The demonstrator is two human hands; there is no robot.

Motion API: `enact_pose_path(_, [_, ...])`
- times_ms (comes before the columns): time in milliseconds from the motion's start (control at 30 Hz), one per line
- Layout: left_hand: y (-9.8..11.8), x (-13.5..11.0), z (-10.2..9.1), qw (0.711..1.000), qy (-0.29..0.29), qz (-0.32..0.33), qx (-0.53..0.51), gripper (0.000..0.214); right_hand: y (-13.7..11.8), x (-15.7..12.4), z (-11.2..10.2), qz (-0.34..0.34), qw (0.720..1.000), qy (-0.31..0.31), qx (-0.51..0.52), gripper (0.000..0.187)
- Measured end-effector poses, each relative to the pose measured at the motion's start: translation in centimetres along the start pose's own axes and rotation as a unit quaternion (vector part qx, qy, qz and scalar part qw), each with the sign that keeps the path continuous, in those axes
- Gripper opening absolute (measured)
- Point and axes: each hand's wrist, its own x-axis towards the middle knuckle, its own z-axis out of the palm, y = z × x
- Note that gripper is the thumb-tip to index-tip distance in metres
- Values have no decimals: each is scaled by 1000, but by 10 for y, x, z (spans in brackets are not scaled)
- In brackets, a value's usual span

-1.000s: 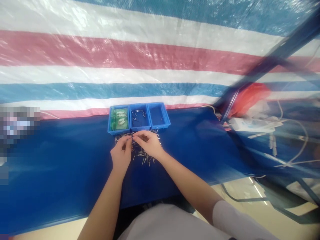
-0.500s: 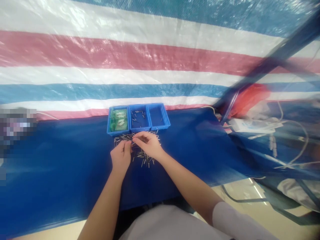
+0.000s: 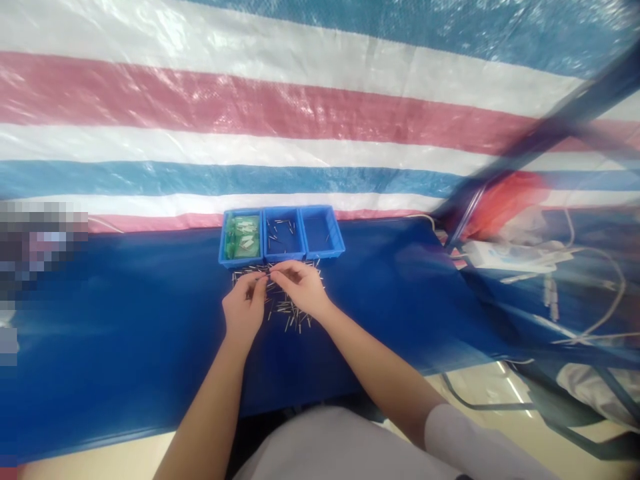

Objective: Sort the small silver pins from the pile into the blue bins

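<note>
My left hand [image 3: 244, 303] and my right hand [image 3: 303, 288] meet fingertip to fingertip over a heap of thin metal pins [image 3: 295, 313]. Both are closed in a pinch. Between them runs a small, dark, slender pin [image 3: 267, 274], one end at each hand's fingers; its detail is too small to make out. The heap lies spread on the blue tabletop, partly hidden under my hands. Just behind it stand three joined blue bins. Green plastic and white pieces fill the left bin [image 3: 221, 257], several pins lie in the middle bin [image 3: 284, 256], and a pin or two in the right bin [image 3: 325, 254].
A blue cover lies over the table [image 3: 390, 287]. Behind it hangs a striped plastic sheet [image 3: 300, 113]. To the right are a dark metal frame bar [image 3: 530, 147], a red bag [image 3: 510, 200], a white box [image 3: 515, 257] and loose cables [image 3: 620, 280]. The far left is pixelated.
My left fingers have risen and straightened toward the right fingertips, and the slender pin now shows between both hands. The whole view has shifted slightly.
</note>
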Motion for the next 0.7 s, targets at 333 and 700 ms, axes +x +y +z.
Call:
enact_pose_path(333, [2, -1, 0, 1000, -2, -11, -15, 28, -1, 0, 0, -3, 1000, 5, -3, 22])
enact_pose_path(700, [-3, 0, -1, 1000, -9, 9, 4, 27, 3, -1, 0, -14, 1000, -11, -24, 24])
